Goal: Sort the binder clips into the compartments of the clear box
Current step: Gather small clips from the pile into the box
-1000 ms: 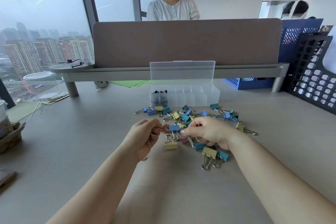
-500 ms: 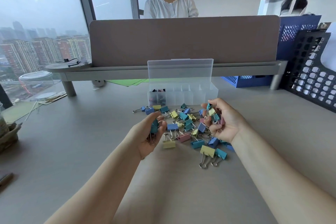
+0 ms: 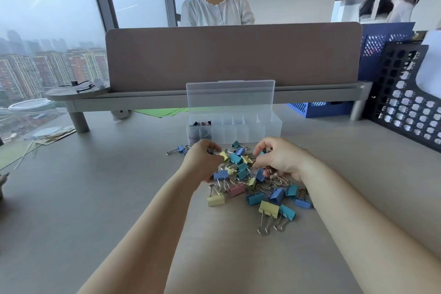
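Clips [image 3: 256,198] lie near clear box [image 3: 250,133]; left hand [image 3: 201,164] and right hand [image 3: 279,160] curl grips among them, hold unclear.

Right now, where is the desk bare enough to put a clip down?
Bare desk lies left of the clips, toward the window, and right of them, toward the black rack. Another bare strip runs between the forearms. It is crowded in front of the box, under the left hand and right hand.

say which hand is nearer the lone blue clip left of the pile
Left. Left hand is just right of the blue clip; right hand is across the pile.
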The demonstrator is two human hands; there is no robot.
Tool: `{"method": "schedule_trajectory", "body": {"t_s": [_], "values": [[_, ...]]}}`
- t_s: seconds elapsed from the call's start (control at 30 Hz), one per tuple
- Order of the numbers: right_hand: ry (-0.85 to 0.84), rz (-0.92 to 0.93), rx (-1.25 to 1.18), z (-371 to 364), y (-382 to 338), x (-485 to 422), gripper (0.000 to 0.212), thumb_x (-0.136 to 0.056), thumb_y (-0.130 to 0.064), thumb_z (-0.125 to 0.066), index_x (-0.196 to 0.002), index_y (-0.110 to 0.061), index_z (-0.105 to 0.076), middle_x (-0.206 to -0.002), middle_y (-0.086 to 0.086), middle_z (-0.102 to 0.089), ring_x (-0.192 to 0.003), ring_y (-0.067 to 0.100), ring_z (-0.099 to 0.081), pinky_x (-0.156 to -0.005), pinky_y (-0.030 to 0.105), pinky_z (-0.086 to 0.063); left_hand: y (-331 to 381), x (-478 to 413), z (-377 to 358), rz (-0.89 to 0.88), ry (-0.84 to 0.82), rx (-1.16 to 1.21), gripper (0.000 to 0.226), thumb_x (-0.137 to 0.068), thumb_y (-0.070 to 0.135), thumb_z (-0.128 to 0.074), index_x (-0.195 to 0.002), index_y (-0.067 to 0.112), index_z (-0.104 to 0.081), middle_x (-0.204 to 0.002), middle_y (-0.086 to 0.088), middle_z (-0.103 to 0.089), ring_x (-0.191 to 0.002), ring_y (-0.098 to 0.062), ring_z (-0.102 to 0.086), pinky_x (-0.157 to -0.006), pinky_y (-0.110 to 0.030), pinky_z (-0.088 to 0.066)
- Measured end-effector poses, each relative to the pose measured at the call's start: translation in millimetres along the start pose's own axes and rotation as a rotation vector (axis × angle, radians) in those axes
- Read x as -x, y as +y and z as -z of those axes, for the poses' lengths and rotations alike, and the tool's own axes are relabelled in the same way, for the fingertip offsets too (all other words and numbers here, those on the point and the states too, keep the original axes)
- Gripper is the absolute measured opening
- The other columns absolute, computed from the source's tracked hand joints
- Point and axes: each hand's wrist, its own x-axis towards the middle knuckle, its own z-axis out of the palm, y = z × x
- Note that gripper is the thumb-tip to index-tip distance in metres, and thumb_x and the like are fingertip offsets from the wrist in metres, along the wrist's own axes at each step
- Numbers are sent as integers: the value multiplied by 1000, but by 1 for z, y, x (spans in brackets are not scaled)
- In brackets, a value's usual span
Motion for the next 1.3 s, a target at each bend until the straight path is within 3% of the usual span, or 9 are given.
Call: {"method": "schedule_trajectory", "body": {"t_s": [0.1,0.2,0.4,0.63,0.8,0.93,1.07,1.2,1.3], "values": [[-35,80,203,0,-3,1,25,-82,-14,-72,-103,-24,-63,-106,-5,-55,-68,12,-57,-58,25,-45,-7,-9,-8,-157,-15,-233,3,-87,17,-65,-90,17,-64,-78,0,-58,-52,-9,-45,-46,-20,-39],[-80,94,427,-4,-6,1,23,-79,-30,-77,-98,-25,-64,-112,-7,-53,-98,15,-53,-76,29,-43,-12,-13,-10,-213,8,-419,17,-80,30,-73,-92,20,-66,-85,3,-59,-67,-11,-51,-57,-23,-41],[-124,40,703,-12,-11,-1,48,-72,-45,-80,-110,-20,-64,-109,-1,-58,-96,18,-57,-77,30,-48,-11,-17,-17,-147,-27,-630,42,-73,44,-77,-106,22,-63,-103,3,-61,-87,-18,-59,-68,-27,-46],[-137,46,731,-15,-7,-3,43,-74,-43,-76,-109,-20,-65,-103,1,-61,-90,19,-58,-67,28,-46,-14,-18,-25,-138,-7,-718,30,-78,38,-70,-99,18,-63,-94,1,-65,-84,-21,-63,-69,-31,-53],[-108,51,610,-8,-5,-6,36,-78,-40,-72,-104,-18,-66,-102,5,-62,-87,19,-57,-66,29,-44,-11,-21,-24,-155,-52,-682,24,-78,32,-67,-92,12,-64,-87,-3,-65,-78,-21,-62,-64,-31,-50],[-70,65,312,1,0,-9,39,-75,-43,-77,-101,-15,-67,-103,8,-63,-90,21,-60,-76,34,-49,-9,-24,-17,-115,-127,-389,18,-83,19,-66,-72,7,-57,-63,-2,-50,-55,-15,-42,-52,-25,-35],[-72,-28,-123,-1,11,-17,29,-78,-35,-76,-93,-12,-65,-74,0,-61,-52,10,-45,-38,19,-30,-6,-22,-7,89,-195,112,16,-88,19,-64,-87,3,-61,-61,-5,-48,-41,-10,-35,-37,-17,-30],[-119,-133,-641,-4,11,-20,23,-84,-31,-70,-93,-11,-63,-71,2,-60,-44,5,-42,-29,11,-23,-1,-21,1,317,-407,777,12,-91,12,-59,-87,4,-51,-61,-4,-48,-39,-4,-41,-34,-10,-37],[-150,-196,-962,-6,8,-22,19,-85,-29,-67,-85,-13,-58,-67,3,-62,-41,4,-45,-28,9,-24,2,-21,2,405,-472,1080,13,-91,12,-56,-97,1,-53,-60,-4,-51,-42,-4,-48,-37,-10,-44]]}}
